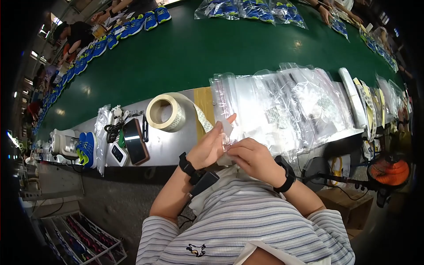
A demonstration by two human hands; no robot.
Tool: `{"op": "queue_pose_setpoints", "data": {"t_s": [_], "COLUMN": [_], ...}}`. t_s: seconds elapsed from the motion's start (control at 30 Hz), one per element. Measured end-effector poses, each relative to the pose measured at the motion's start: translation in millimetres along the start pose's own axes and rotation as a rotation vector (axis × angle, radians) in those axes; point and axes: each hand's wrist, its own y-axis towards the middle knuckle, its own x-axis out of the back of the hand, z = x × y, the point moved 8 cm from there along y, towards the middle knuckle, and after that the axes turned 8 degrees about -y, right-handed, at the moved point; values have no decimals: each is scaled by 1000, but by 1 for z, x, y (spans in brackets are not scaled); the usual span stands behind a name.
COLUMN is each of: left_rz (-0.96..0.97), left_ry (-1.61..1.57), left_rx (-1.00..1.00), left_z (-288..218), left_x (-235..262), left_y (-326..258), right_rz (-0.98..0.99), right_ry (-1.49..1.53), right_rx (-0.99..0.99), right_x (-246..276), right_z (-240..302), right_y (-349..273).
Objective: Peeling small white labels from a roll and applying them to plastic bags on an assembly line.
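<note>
My left hand [208, 147] is raised at the front edge of the table, holding a small pale slip [227, 128] between thumb and fingers. Close on its right, my right hand [254, 160] has its fingertips pinched together at the slip's lower side; what they grip is too small to make out. Behind my left hand stands a roll of white label tape [177, 120], its loose printed strip [202, 118] reaching toward my fingers. Clear plastic bags [282, 106] lie overlapped in a wide pile to the right of my hands, with small printed sachets or labels visible among them.
Left of the roll lie a phone [135, 142], a small white device [118, 153], black cable [113, 131] and blue shoes [87, 149]. Beyond runs a green conveyor belt [185, 53] with shoes and bagged shoes [256, 9]. An orange fan [388, 171] stands at right; other people work across the belt.
</note>
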Motion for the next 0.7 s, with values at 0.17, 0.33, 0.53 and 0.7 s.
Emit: {"op": "queue_pose_setpoints", "data": {"t_s": [0.17,0.33,0.53,0.7], "left_rz": [-104,-142,-112,-304], "left_ry": [-67,38,-45,59], "left_rx": [52,-182,-165,-115], "left_z": [23,16,17,9], "left_x": [30,13,21,46], "left_y": [9,4,8,-11], "right_rz": [-32,-43,-113,-345], "right_ry": [479,-3,226,91], "right_rx": [-686,-648,-779,-899], "right_x": [-4,1,-1,48], "right_z": [-68,-81,-118,-124], "right_y": [-10,0,-15,-30]}}
